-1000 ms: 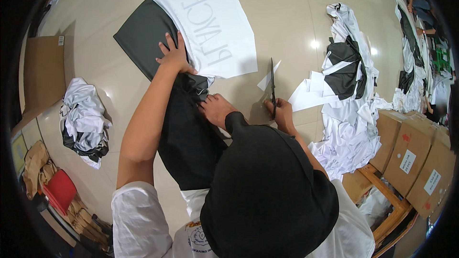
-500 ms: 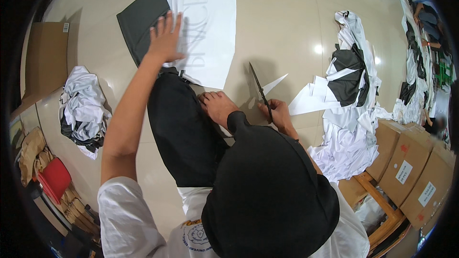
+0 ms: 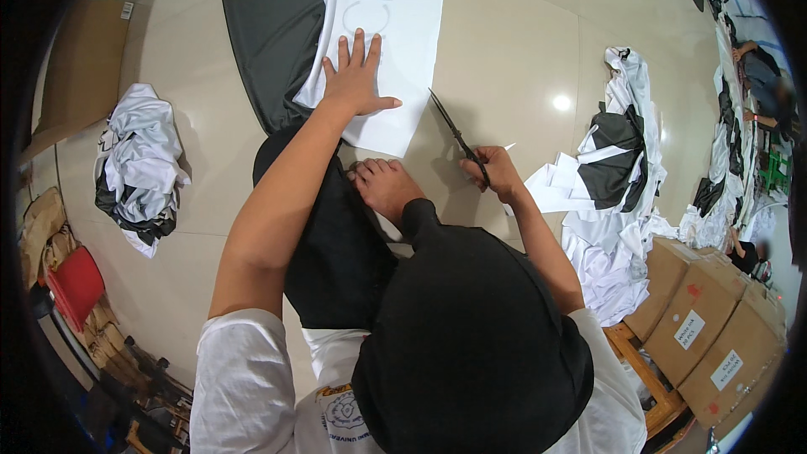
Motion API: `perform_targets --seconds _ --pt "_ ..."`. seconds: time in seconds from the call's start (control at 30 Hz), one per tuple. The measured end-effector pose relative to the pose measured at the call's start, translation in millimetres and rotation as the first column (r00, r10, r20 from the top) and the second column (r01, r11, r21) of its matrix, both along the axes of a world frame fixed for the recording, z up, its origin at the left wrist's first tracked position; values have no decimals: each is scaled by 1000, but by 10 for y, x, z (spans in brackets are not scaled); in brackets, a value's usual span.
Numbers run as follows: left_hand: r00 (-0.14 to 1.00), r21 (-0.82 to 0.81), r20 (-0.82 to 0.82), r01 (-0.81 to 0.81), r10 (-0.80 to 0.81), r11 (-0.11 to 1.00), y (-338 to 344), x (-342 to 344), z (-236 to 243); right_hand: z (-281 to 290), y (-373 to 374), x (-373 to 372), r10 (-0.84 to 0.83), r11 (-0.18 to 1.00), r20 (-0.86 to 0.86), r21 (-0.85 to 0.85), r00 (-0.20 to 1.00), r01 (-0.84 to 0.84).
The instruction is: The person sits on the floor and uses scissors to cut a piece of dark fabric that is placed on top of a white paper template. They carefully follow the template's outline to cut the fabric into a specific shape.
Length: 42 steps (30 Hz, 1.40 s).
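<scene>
My left hand lies flat with its fingers spread on a white fabric piece with faint grey lettering. Along the left of the white, a dark grey fabric part stretches out on the floor. My right hand grips black scissors by the handles. Their tip points up at the right edge of the white fabric, and the blades look nearly closed. Close to the fabric's lower edge rests my bare foot. My black-clothed leg is bent below my left forearm.
White and dark cloth scraps are heaped on the right. A crumpled white and black bundle lies on the left, near a cardboard box. Labelled cartons stand lower right; a red object lower left. Other people are at the far right.
My left hand has slid right, off the dark part and onto the white fabric. My right hand has raised the scissors nearer the fabric's edge. The view has shifted slightly.
</scene>
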<state>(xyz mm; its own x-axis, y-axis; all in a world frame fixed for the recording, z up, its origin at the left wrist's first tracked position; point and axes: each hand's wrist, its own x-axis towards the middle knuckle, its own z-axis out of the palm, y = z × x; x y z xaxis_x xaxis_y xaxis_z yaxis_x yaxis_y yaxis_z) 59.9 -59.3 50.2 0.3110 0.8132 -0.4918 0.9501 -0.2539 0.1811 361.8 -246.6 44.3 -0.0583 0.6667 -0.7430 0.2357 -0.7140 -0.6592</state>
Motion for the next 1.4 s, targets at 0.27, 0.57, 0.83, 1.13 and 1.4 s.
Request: perform_targets --seconds 0.27,0.57,0.83,1.13,1.4 --pt "1000 -8 1 -9 9 1000 -1 1 17 34 50 41 38 999 26 -12 999 -38" --pt "1000 -8 3 -5 5 1000 1 0 6 22 82 31 43 999 32 -18 999 -43" --pt "1000 -12 4 -16 16 1000 3 9 8 41 83 24 43 999 28 -15 999 -43" --pt "1000 -8 0 -17 17 1000 3 15 -5 -12 31 6 19 1000 1 -9 1000 -19" --pt "1000 -10 -14 -7 7 1000 11 20 -15 -36 -28 -29 -25 999 -46 -29 999 23"
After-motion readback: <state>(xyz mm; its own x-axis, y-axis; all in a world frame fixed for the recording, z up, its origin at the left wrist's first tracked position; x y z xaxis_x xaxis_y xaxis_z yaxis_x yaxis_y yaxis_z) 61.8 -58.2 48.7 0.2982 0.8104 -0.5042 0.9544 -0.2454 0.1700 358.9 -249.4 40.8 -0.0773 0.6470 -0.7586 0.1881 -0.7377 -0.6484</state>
